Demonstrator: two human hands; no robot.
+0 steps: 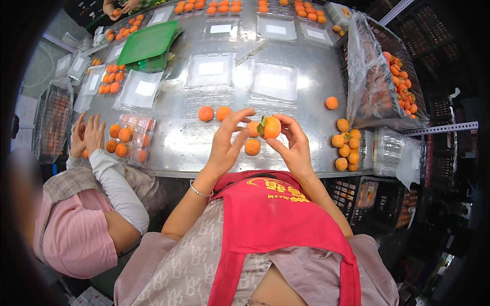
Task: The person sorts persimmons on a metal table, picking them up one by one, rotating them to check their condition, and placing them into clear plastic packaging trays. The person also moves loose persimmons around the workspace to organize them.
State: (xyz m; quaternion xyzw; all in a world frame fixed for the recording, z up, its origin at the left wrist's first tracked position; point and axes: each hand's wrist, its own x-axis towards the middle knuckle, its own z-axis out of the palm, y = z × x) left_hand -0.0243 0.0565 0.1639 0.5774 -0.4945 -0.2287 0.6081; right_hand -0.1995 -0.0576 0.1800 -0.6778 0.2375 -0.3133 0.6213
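An orange persimmon (pixel 272 127) with a green calyx is held between the thumb and fingers of my right hand (pixel 294 143), its leafy end turned to the left. My left hand (pixel 229 139) is beside it with fingers apart, close to the calyx; I see nothing gripped in it. Below my hands, one persimmon (pixel 252 147) sits in a clear plastic tray (pixel 233 156), and another (pixel 252 129) shows partly behind the held fruit. Two more persimmons, one at the left (pixel 205 113) and one near my left fingertips (pixel 223 113), lie just beyond.
Stacked clear trays (pixel 210 78) lie on the metal table (pixel 317 88). A plastic-lined crate (pixel 367 76) of persimmons stands at right, near a grouped batch (pixel 347 143). At left, a co-worker's hands (pixel 90 134) are beside a partly filled tray (pixel 134 134). A green tray (pixel 147 42) lies farther back.
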